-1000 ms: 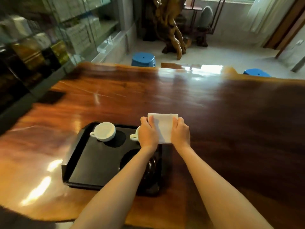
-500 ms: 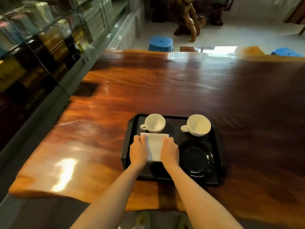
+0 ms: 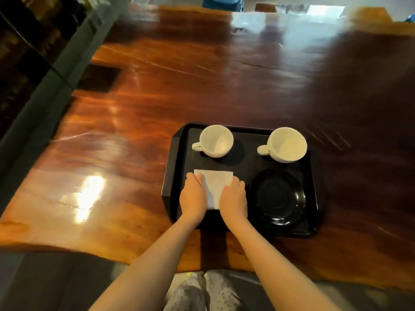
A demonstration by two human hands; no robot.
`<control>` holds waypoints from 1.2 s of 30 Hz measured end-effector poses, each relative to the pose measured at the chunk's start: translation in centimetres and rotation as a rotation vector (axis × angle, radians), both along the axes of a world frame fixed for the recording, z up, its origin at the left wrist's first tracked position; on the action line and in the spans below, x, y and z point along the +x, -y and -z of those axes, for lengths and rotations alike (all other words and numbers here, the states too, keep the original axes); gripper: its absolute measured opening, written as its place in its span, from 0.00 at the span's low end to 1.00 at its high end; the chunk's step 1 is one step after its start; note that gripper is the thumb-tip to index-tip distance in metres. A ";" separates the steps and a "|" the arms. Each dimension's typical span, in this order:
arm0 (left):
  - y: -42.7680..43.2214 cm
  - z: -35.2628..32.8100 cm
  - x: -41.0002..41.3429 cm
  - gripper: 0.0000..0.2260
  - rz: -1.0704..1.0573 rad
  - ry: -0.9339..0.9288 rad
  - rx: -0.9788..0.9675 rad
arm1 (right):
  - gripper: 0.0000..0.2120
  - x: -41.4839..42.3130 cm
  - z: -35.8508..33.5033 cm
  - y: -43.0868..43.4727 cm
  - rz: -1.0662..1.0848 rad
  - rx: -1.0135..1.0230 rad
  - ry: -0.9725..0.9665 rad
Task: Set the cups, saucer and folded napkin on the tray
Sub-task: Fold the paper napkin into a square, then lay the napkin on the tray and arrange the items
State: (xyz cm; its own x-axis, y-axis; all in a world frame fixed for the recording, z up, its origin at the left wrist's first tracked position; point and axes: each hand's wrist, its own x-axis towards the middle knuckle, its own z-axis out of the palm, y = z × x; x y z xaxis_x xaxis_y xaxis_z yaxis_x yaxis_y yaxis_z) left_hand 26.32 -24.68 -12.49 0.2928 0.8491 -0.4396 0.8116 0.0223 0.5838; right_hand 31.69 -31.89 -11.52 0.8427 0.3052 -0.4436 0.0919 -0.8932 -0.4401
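Note:
A black tray lies on the wooden table near its front edge. Two white cups stand at the tray's far side, the left cup and the right cup, both handles pointing left. A black saucer rests in the tray's near right corner. A white folded napkin lies flat in the near left part of the tray. My left hand holds the napkin's left edge and my right hand holds its right edge, both palms down on it.
The glossy wooden table stretches far ahead and to both sides. A glass display cabinet runs along the left. A blue stool stands beyond the far edge. My patterned trousers show below the table's front edge.
Both hands carried the napkin from the tabletop right of the tray down into the tray's near left part. The camera tilted downward and closer, so the tray appears shifted right.

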 end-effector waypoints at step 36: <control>10.6 -0.4 3.8 0.16 0.270 0.185 -0.312 | 0.23 6.7 -0.3 14.6 0.132 0.004 0.211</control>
